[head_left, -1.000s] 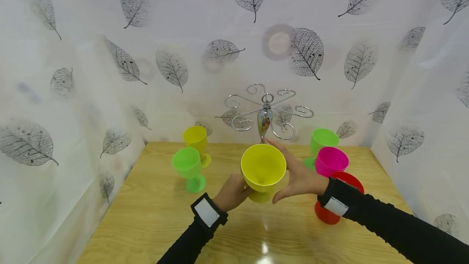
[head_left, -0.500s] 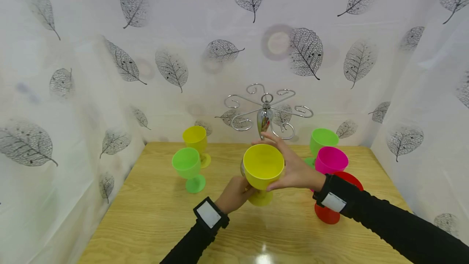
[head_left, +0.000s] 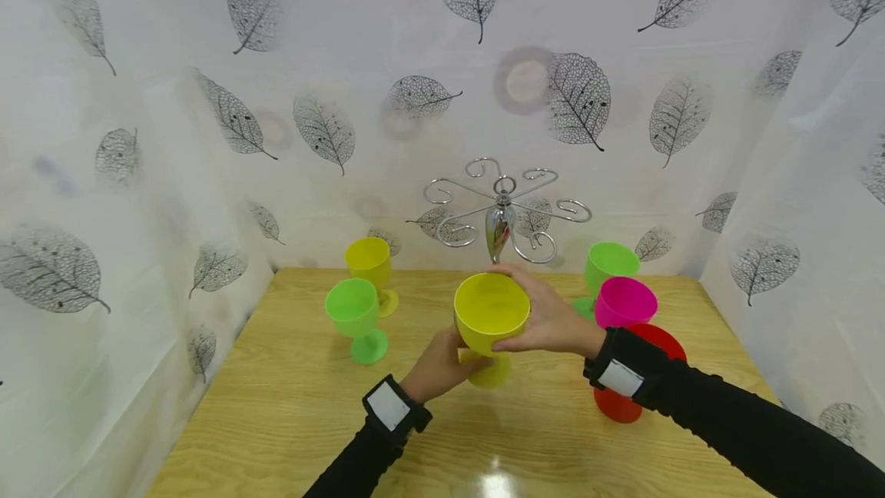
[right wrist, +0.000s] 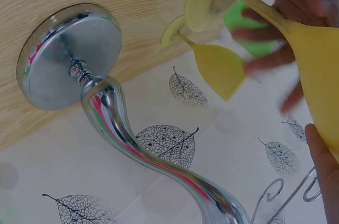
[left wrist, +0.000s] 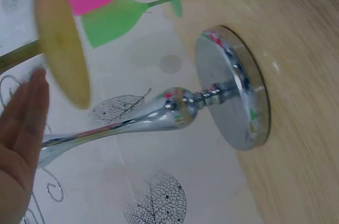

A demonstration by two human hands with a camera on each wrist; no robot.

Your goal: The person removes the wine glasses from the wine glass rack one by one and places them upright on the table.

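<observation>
Raised over the table is a yellow goblet [head_left: 491, 306], upright in the head view. My right hand [head_left: 553, 321] grips its bowl from the right, thumb on the near side and fingers behind. My left hand [head_left: 434, 366] is at the goblet's stem on the left. In the right wrist view the left hand's fingers [right wrist: 265, 64] are spread, straight and blurred behind the stem. The left wrist view has them extended close to the goblet's round foot [left wrist: 62, 41]. Behind the goblet rises a chrome stand [head_left: 499, 225] with curled wire arms; its round base [left wrist: 233, 89] rests on the table.
On the left of the table [head_left: 276, 421] stand a green goblet [head_left: 353, 307] and another yellow goblet [head_left: 369, 261]. On the right are a green goblet [head_left: 611, 263], a pink goblet [head_left: 625, 302] and a red goblet [head_left: 618, 406], partly hidden by my right sleeve. A leaf-print curtain [head_left: 387, 37] surrounds the table.
My right hand has come in around the bowl, its thumb moving from beside the goblet onto the bowl's near side. The goblet has shifted slightly left. The other goblets have stayed put.
</observation>
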